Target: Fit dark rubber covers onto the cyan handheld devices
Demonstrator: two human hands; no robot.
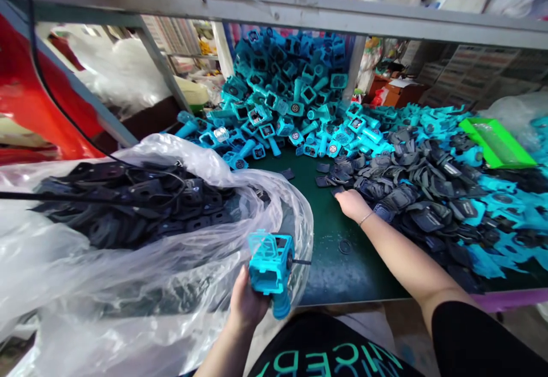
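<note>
Left hand [247, 304] closed around the handle of a turquoise moulded plastic part [269, 263], held just beside the opening of a clear plastic bag [261, 217] with dark moulded pieces [128, 206] inside. Right hand [353, 205] flat and stretched out, fingers [342, 195] together, resting on the edge of a dark pile [411, 194]. Bare green tabletop [338, 274] open between both hands, front edge near the body, turquoise heap [282, 86] behind, under a metal shelf [274, 9]
</note>
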